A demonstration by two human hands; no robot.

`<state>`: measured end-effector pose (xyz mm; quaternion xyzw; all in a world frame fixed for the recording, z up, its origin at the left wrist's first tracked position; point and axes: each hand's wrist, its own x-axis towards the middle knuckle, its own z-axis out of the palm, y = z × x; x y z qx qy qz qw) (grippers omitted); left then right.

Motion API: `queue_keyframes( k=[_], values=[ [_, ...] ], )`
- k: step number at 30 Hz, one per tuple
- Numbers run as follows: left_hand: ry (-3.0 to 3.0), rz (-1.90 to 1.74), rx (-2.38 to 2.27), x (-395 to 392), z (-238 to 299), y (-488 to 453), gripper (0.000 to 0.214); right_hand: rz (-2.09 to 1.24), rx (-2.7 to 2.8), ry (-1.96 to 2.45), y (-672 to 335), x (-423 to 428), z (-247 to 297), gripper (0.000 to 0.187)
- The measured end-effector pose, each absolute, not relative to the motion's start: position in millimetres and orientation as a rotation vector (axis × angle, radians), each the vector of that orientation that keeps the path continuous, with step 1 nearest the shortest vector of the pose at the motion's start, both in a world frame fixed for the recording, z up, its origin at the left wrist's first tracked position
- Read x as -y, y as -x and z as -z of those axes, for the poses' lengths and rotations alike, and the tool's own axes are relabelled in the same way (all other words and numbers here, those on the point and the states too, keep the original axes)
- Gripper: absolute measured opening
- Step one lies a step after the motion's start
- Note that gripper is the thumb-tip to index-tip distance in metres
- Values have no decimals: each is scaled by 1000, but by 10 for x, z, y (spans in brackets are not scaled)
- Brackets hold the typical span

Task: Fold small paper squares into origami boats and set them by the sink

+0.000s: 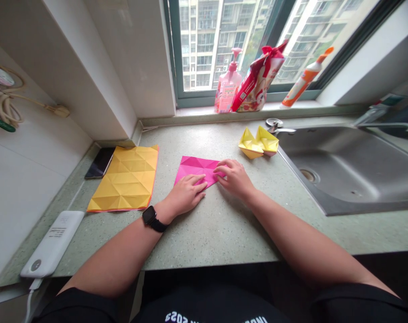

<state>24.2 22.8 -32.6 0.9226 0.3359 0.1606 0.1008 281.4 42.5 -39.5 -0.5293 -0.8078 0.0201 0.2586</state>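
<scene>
A pink sheet of paper (194, 167), partly folded, lies flat on the speckled countertop (224, 224). My left hand (185, 195), with a black watch on its wrist, rests flat on the sheet's near left part with fingers stretched out. My right hand (234, 177) presses the sheet's right edge with its fingertips, fingers bent and close together. Neither hand lifts the paper off the counter.
A stack of creased yellow paper (126, 179) lies to the left beside a dark phone (100, 162). A white power bank (52, 244) sits near the front left edge. Folded yellow paper shapes (257, 142) stand by the steel sink (352, 170). Bottles and a red bag (257, 80) line the windowsill.
</scene>
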Motion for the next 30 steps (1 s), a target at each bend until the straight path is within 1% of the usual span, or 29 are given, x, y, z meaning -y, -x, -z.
queue_keyframes(
  k=[3, 7, 14, 20, 25, 30],
  values=[
    [-2750, -388, -1001, -220, 336, -261, 42, -94, 2321, 1384, -2822, -324, 321, 19],
    [-2761, -355, -1018, -221, 376, -270, 46, -140, 2461, 1392, -2809, -200, 262, 19],
    [-2667, -547, -917, -257, 359, -238, 33, -172, 2588, 1362, -2761, -101, 184, 19],
    [-2642, -506, -909, -257, 309, -211, 28, -216, 2620, 1291, -2680, -35, 193, 27],
    [-2659, -500, -915, -255, 283, -183, 29, -261, 2579, 1399, -2736, -45, 164, 26],
    [-2649, -494, -920, -245, 254, -182, 29, -269, 2459, 1650, -3034, -146, 187, 24]
  ],
)
